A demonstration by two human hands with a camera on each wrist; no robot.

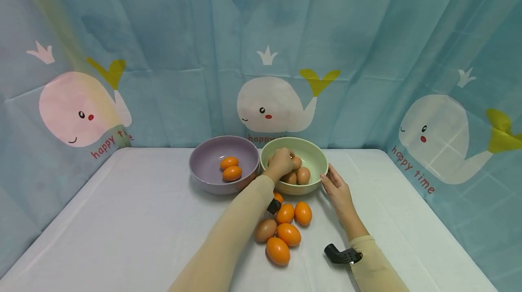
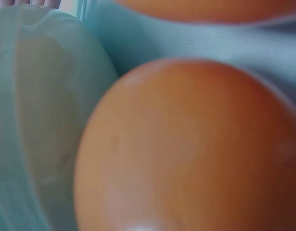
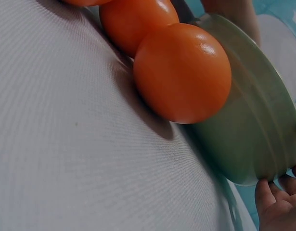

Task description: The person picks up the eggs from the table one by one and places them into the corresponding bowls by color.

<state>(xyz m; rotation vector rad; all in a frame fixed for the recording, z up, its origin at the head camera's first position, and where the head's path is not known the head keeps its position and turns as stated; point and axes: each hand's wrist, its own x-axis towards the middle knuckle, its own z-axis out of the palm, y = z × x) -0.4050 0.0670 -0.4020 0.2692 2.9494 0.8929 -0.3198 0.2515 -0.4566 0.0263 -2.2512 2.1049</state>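
My left hand [image 1: 282, 161] reaches down into a light green bowl [image 1: 320, 158], its bent fingers round a brown egg [image 1: 297, 162]; the thumb is hidden. Other brown eggs [image 1: 303, 175] lie in the bowl around it. From the right, my right hand [image 1: 338, 192] touches the outside of this bowl, fingertips close to the rim. Those fingertips show against the bowl's green wall [image 3: 253, 130] in the right wrist view. An orange egg [image 2: 196, 149] fills much of the left wrist view.
A purple bowl [image 1: 204, 169] with two orange eggs [image 1: 231, 173] stands left of the green one. In front of the green bowl, several orange eggs [image 1: 288, 234] and a brown egg [image 1: 266, 230] lie on the white tabletop [image 1: 134, 224]. A whale-print curtain [image 1: 175, 56] encloses the table.
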